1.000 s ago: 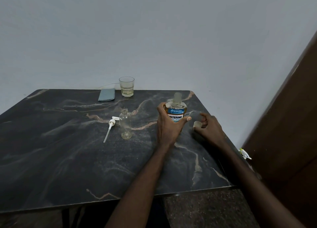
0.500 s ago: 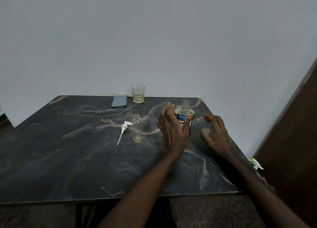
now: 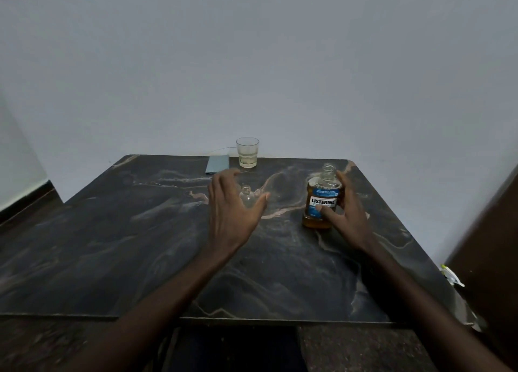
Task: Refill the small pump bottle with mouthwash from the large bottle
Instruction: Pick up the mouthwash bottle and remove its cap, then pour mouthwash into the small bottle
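Note:
The large mouthwash bottle [image 3: 319, 203] stands upright on the dark marble table [image 3: 112, 245], right of the middle. It has amber liquid, a blue label and an uncapped neck. My right hand [image 3: 347, 217] grips it, thumb on the label and fingers round its right side. The small clear bottle [image 3: 246, 195] stands open-necked left of it. My left hand [image 3: 231, 212] is spread in front of the small bottle, which shows between the thumb and fingers; I cannot tell if they touch. The pump head and the large bottle's cap are out of sight.
A drinking glass [image 3: 247, 152] with a little pale liquid stands at the table's far edge, a flat blue-grey pouch [image 3: 217, 164] just left of it. A brown wooden panel [image 3: 487, 231] rises at the right. A small white and yellow object [image 3: 451, 276] lies by the table's right edge.
My left hand let go of the large bottle and moved left to the small bottle. My right hand moved from the cap onto the large bottle. The view shifted.

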{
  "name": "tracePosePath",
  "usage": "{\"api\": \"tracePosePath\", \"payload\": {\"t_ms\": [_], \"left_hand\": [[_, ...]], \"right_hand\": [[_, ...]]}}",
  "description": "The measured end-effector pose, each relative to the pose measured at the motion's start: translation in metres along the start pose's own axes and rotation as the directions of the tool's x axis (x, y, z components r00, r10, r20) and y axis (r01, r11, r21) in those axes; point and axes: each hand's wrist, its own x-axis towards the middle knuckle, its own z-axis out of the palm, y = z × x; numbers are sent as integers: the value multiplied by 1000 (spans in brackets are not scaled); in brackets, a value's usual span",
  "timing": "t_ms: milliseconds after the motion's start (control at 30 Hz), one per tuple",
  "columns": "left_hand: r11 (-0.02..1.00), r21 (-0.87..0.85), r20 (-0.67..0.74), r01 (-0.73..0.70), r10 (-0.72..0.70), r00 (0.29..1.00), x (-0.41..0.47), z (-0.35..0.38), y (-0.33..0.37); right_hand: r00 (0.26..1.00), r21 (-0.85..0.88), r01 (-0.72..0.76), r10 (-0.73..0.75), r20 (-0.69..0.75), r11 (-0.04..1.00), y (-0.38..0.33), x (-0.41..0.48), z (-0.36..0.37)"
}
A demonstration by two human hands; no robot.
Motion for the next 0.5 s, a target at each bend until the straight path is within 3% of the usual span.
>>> {"api": "tracePosePath", "payload": {"t_ms": [167,500], "left_hand": [[996,12,163,88,-89,983,-14,5,-25],[985,-96,170,144,-126,977,-2,30,-20]], "right_hand": [[999,98,-24,28,-38,995,-2,4,13],[998,150,0,10,-69,989,-4,32,39]]}}
